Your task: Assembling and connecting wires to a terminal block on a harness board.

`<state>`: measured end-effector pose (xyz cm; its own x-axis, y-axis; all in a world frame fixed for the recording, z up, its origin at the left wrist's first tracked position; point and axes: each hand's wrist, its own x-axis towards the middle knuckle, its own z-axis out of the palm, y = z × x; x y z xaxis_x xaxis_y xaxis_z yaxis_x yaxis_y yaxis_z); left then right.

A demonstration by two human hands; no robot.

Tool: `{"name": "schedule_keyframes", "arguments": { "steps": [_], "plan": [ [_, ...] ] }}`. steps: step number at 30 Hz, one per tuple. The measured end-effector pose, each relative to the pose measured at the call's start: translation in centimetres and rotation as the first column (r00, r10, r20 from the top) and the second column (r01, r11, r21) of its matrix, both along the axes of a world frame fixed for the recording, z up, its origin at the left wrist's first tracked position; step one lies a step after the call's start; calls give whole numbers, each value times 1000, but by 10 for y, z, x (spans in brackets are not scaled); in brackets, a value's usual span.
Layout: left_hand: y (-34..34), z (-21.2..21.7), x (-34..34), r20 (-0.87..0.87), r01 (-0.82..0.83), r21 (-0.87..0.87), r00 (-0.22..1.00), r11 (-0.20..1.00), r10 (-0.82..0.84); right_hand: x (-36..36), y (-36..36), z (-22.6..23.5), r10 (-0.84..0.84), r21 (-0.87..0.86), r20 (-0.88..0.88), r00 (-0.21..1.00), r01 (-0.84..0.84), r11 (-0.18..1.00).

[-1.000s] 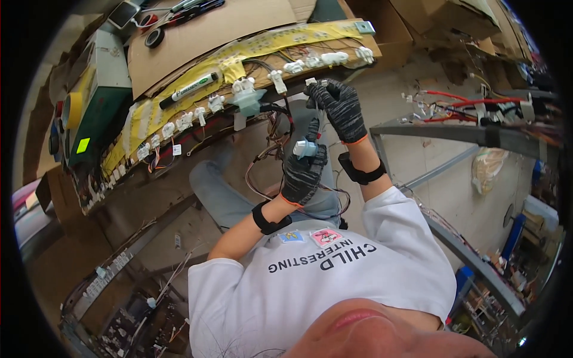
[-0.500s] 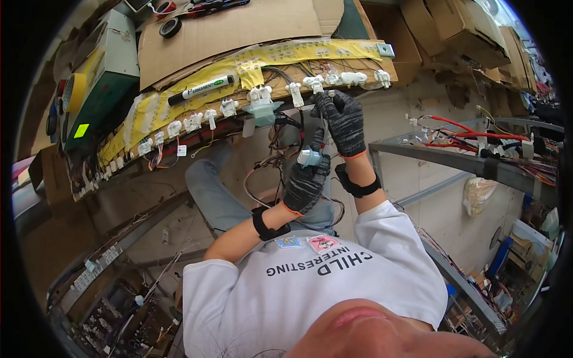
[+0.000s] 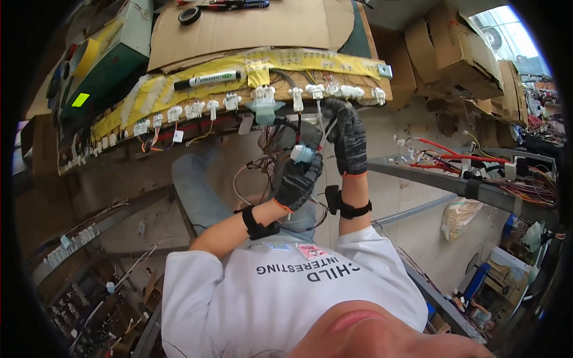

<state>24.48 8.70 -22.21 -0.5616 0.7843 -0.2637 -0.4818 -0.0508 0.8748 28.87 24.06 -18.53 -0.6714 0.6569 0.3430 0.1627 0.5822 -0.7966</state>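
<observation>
The left hand (image 3: 297, 181), in a dark knitted glove, is closed around a small pale-blue plastic connector (image 3: 301, 153) trailing thin wires (image 3: 253, 173). The right hand (image 3: 348, 138), gloved alike, rises just beside it, fingertips pinching a white wire near the row of white connectors (image 3: 262, 98) on the yellow-taped board (image 3: 149, 95) above. Since the earlier frame, both hands sit lower and farther right in view.
</observation>
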Motion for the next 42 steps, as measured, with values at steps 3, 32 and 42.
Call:
{"name": "schedule_keyframes", "arguments": {
  "steps": [3, 32, 42],
  "plan": [
    [-3, 11, -6, -71, 102, -84, 992, 991, -108, 1, -12, 24, -260, -851, -371, 892, -214, 479],
    [8, 28, 1, -150, 86, -74, 984, 994, -96, -11, 16, 7, -308, -942, -207, 928, -104, 319],
    [20, 36, -17, 183, 156, 199, 964, 968, -193, 88, 12, 6, 262, -959, 188, 947, 119, 258]
  ]
}}
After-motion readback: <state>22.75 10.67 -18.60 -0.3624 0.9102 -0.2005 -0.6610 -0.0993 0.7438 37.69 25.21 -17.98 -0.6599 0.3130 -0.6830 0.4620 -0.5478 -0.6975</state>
